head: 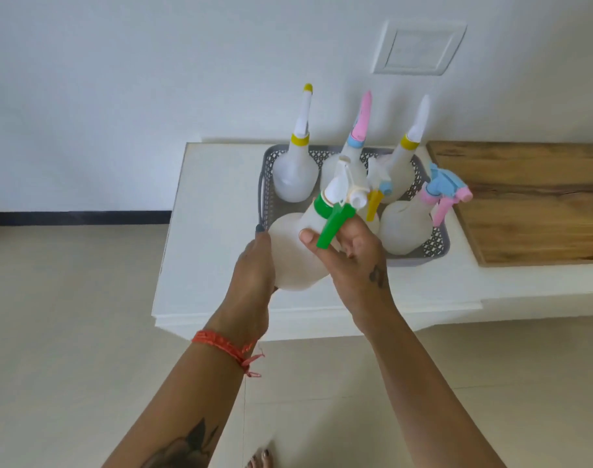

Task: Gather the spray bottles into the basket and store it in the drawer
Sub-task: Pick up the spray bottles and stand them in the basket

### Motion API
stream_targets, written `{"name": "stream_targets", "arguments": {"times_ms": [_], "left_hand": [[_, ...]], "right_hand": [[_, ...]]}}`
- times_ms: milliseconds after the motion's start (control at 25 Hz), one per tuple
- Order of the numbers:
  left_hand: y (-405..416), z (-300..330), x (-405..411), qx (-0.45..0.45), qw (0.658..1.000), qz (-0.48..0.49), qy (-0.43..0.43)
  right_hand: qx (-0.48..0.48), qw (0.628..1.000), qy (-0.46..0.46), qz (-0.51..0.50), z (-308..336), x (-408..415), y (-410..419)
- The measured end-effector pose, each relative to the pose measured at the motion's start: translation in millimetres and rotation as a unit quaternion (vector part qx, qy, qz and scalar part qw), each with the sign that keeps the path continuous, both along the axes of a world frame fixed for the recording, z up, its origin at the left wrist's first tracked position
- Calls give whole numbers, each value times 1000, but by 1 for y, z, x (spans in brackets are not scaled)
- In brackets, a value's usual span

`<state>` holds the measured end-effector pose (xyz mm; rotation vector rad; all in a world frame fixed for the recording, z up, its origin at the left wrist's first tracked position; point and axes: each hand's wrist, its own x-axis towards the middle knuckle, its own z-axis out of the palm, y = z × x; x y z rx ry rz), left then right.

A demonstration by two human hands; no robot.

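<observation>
A translucent white spray bottle with a green collar and green trigger (300, 244) is held in both hands above the near-left corner of the grey perforated basket (423, 256). Its body is broad and rounded, narrowing to a neck ringed in green; the head and nozzle are white, and the long green trigger points down toward the camera. The left hand (254, 265) cups the bottle's left side, fingers curled round the body with one dark-painted fingertip showing at the top. The right hand (352, 258) grips the bottle just below the neck, thumb pressed across the front of the body beside the trigger and fingers wrapped behind it.

The basket sits on a white cabinet top (207, 251), against the wall. Five bottles stand in it, all with the same cloudy white bodies: at the back a yellow-collared bottle (295, 173) on the left, a blue-collared bottle with a pink head (356, 143) in the middle, and another yellow-collared bottle (405, 163) on the right; in front, a bottle with a yellow trigger (374, 204), largely hidden behind the held one, and a bottle with a pink trigger and blue head (406, 228) at the right edge. A wooden board (531, 204) lies on the top just right of the basket.
</observation>
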<state>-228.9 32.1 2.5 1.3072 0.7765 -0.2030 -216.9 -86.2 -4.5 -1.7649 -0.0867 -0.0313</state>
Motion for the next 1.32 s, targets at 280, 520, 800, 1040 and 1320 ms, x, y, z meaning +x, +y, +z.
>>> {"name": "stream_targets", "arguments": {"times_ms": [280, 520, 800, 1040, 1320], "left_hand": [[13, -10, 70, 28, 993, -84, -74], [20, -39, 91, 79, 991, -100, -50], [16, -61, 88, 89, 992, -94, -4], [11, -65, 87, 95, 991, -94, -9], [8, -61, 84, 92, 993, -75, -16]], "right_hand": [[-49, 998, -14, -21, -10, 73, 14], [-66, 998, -16, 6, -51, 104, 22], [-93, 994, -32, 49, -76, 108, 17], [-104, 992, -33, 63, -83, 109, 13], [-146, 987, -40, 61, -80, 108, 16]]}}
